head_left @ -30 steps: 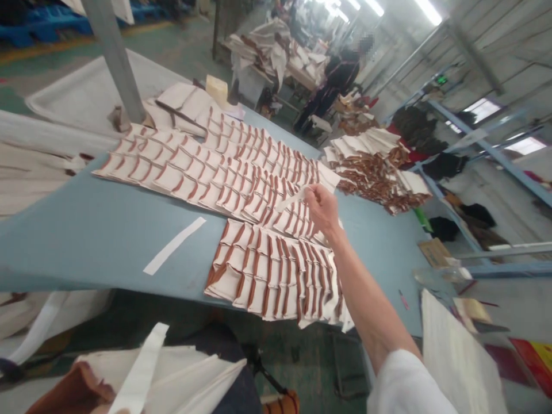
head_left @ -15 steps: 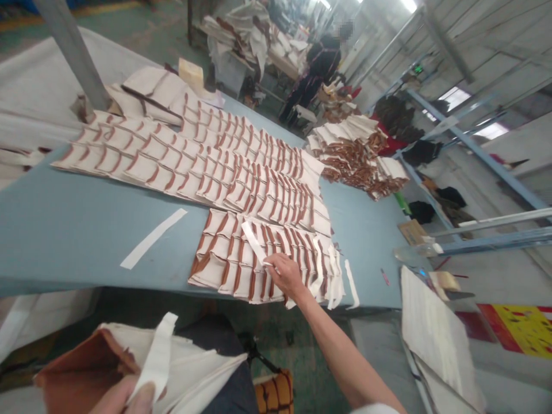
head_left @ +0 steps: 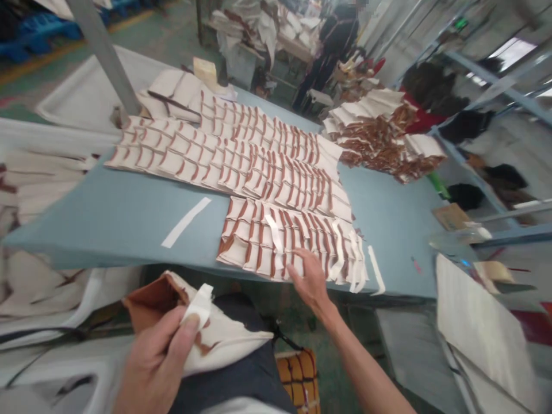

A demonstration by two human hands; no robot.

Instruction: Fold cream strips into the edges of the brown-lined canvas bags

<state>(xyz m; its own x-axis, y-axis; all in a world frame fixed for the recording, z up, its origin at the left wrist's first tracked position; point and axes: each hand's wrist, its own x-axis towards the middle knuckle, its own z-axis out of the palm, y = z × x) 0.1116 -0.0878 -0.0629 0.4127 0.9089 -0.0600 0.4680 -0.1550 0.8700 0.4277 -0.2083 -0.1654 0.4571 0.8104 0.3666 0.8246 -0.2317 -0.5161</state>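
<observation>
My left hand (head_left: 157,362) is low at the front, fingers closed on a white strip (head_left: 199,307) against a bundle of cream and brown fabric pieces (head_left: 190,322) on my lap. My right hand (head_left: 311,280) reaches over the near edge of the blue table (head_left: 107,218), fingers spread and flat on the nearest row of overlapped cream pieces with brown trim (head_left: 284,241). A white strip (head_left: 275,233) lies across that row just beyond my fingers. Several more white strips (head_left: 353,259) lie on the row's right end.
More rows of overlapped pieces (head_left: 233,155) cover the table's far half. A loose white strip (head_left: 185,221) lies on bare table at left. A heap of pieces (head_left: 383,149) sits at the far right. A grey pole (head_left: 101,52) stands far left. A person (head_left: 332,46) works beyond.
My right hand has let go of the white strip, now lying on the near row, and has drawn back to the table's edge. My left hand has risen into view holding its strip.
</observation>
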